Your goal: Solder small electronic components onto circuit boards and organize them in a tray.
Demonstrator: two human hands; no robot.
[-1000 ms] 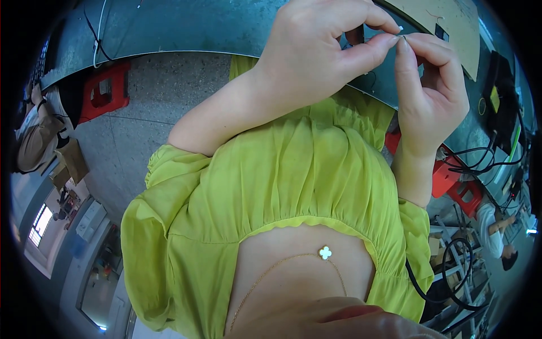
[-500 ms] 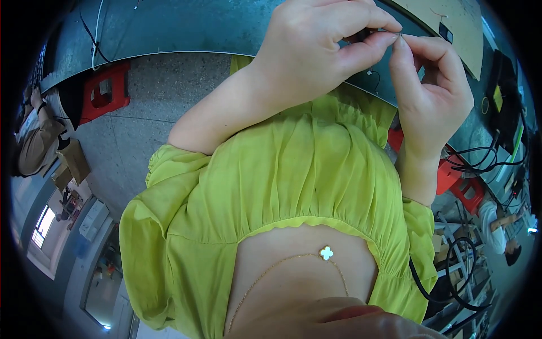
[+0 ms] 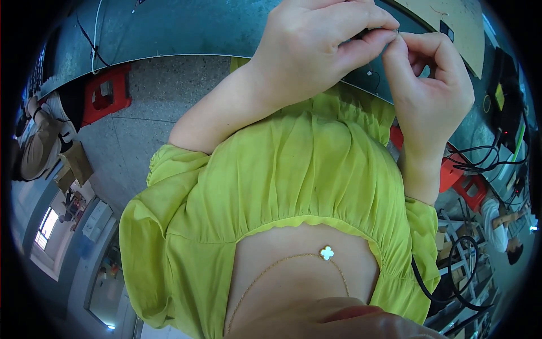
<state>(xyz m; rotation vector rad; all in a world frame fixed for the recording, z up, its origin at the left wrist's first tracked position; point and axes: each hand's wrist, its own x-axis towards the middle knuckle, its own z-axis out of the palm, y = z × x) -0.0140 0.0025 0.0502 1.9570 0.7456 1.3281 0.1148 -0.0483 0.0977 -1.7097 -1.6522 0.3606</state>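
Note:
Over the edge of the dark green table [image 3: 186, 28], my two hands meet fingertip to fingertip. My left hand [image 3: 324, 48] is closed in a pinch, thumb against forefinger, and a bit of something dark shows in the gap behind the fingertips. My right hand [image 3: 432, 82] pinches too, its thumb and forefinger touching the left fingertips. Whatever lies between them is too small and too covered to name. Just below the hands, a thin dark wire with a small pale end [image 3: 370, 73] rests on the table.
A tan board [image 3: 466, 39] lies beyond my right hand, with black cables [image 3: 480, 155] near the right edge. Red stools [image 3: 107, 96] stand under the table. One person [image 3: 42, 135] sits far left, another [image 3: 497, 226] far right. A white cable [image 3: 96, 39] crosses the table's left part.
Both hands have stayed together in their pinch. My right thumb and fingers have shifted slightly left and bent a little more; the view has tilted slightly.

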